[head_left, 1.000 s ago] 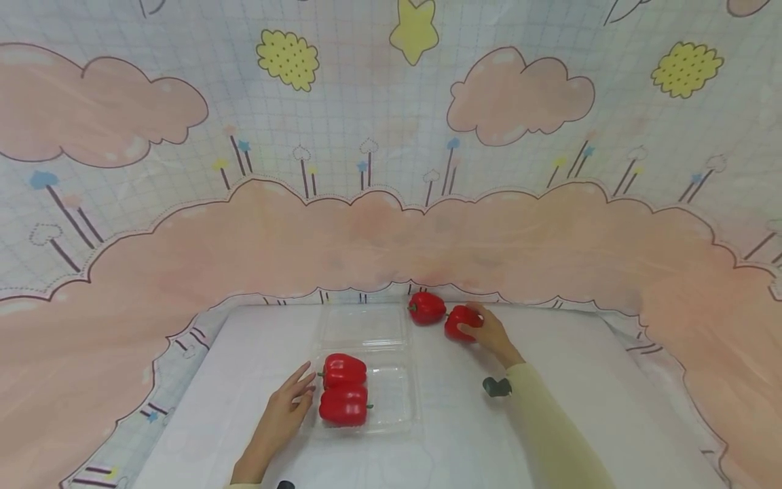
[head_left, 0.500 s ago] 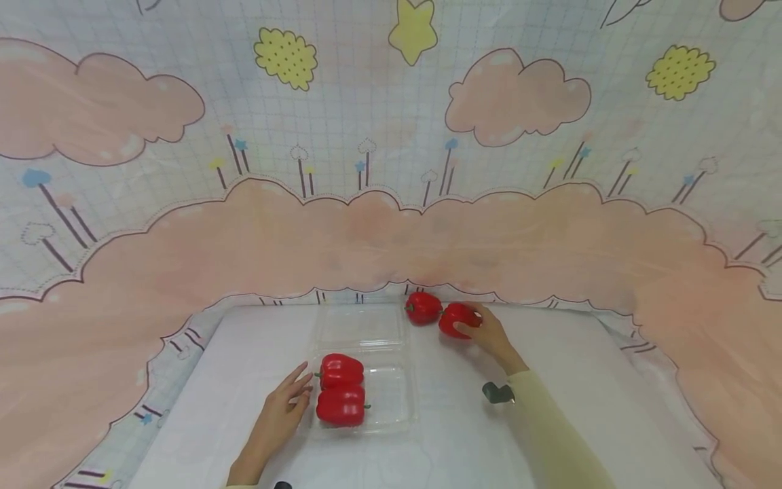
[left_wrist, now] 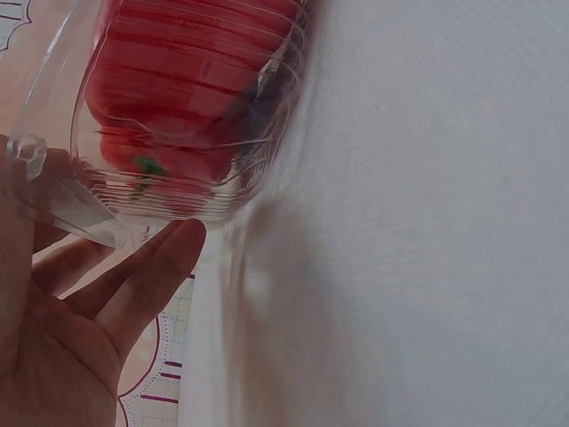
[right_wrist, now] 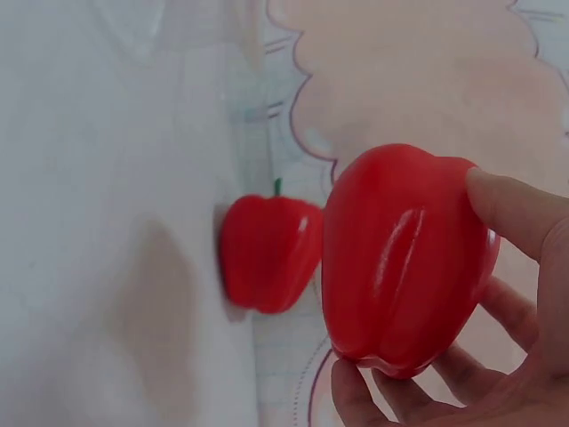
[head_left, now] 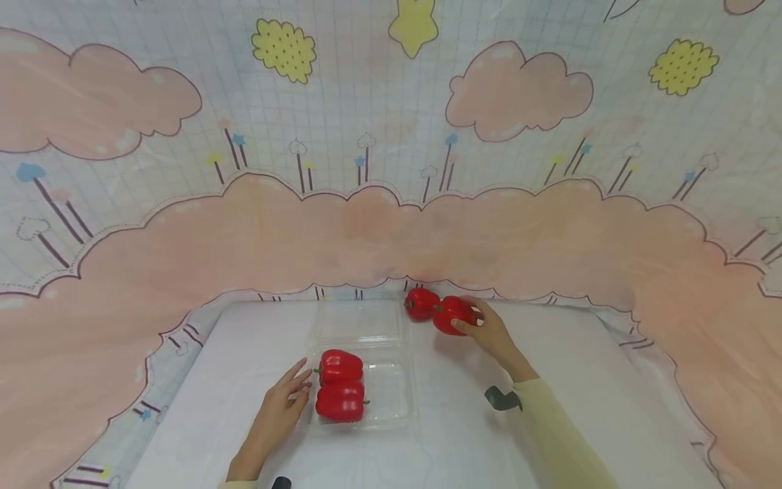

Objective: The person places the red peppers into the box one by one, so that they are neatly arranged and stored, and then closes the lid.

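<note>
My right hand grips a red bell pepper between thumb and fingers, raised over the white table with its shadow below. Just behind it, another red bell pepper lies at the table's back edge. Two more red peppers lie side by side in the left part of a clear plastic clamshell box. At this box's left side is my left hand, its fingers extended. In the left wrist view its fingertips are right at the ribbed plastic wall, under the rim.
The box's clear lid lies folded open toward the back. A patterned cloth with clouds rises behind the white table and hangs at both sides. Bare tray floor shows right of the two peppers.
The right hand has lifted the pepper off the table and brought it slightly left, so it now overlaps the back pepper in the head view. The left hand stays at the box.
</note>
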A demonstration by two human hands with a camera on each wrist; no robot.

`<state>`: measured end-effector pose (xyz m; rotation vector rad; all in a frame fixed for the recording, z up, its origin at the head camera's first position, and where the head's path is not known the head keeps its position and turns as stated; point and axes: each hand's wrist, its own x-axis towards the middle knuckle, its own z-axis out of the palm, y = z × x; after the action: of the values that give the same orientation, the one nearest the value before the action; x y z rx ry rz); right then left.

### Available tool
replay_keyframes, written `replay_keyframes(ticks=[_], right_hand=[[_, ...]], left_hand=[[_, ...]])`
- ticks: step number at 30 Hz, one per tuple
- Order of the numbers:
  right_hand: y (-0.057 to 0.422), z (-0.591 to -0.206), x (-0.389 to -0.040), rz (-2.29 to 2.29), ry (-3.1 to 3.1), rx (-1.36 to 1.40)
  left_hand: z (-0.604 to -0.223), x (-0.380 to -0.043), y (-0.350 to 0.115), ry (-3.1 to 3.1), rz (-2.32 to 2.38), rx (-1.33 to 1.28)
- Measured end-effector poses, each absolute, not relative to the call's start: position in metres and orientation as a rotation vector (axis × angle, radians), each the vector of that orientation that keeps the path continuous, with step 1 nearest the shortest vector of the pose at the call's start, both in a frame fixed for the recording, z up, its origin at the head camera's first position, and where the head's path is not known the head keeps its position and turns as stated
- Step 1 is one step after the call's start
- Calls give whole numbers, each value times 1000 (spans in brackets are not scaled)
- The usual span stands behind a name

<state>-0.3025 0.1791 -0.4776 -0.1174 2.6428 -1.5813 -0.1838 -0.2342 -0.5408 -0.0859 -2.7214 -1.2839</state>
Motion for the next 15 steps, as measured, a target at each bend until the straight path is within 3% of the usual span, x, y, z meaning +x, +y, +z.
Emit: replay_keyframes(ticks=[15], right_hand=[[166,-464,-279,-1583,2664,-188]], left_hand=[[-536,-184,-231,-2721,-1301,-77]])
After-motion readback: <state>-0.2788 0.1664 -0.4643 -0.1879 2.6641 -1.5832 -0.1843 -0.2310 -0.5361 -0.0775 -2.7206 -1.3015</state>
